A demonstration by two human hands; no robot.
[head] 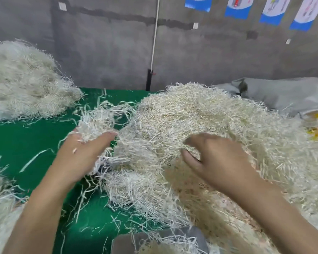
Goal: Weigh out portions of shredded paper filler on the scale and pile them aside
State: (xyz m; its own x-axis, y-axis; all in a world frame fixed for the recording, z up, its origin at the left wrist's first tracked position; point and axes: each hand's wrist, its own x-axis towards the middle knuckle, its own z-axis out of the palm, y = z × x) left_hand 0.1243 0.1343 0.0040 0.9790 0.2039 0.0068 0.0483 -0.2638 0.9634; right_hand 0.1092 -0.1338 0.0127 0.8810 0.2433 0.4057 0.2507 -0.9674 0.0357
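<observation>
Over the green table (26,143), both hands are in the filler heap (200,114) right of centre. The left hand (84,153) is closed round a loose tuft (99,118) at the heap's left edge, fingers buried in the strands and thumb across the top. The right hand (218,158) claws at the heap's near slope, fingers hooked and thumb tucked under, though whether it has actually nipped any strands cannot be told. Featherlight stuff by the look of it: soft, springy and tangled, likely to shed and trail, so a deep full-handed grab from inside the mass should serve better than a fingertip pinch. The scale (123,242) sits at the bottom edge with a few shreds on it, and another pile (26,79) lies far left. Blue-and-white posters (272,11) hang on the wall, their writing too small to read; no brand shows.
</observation>
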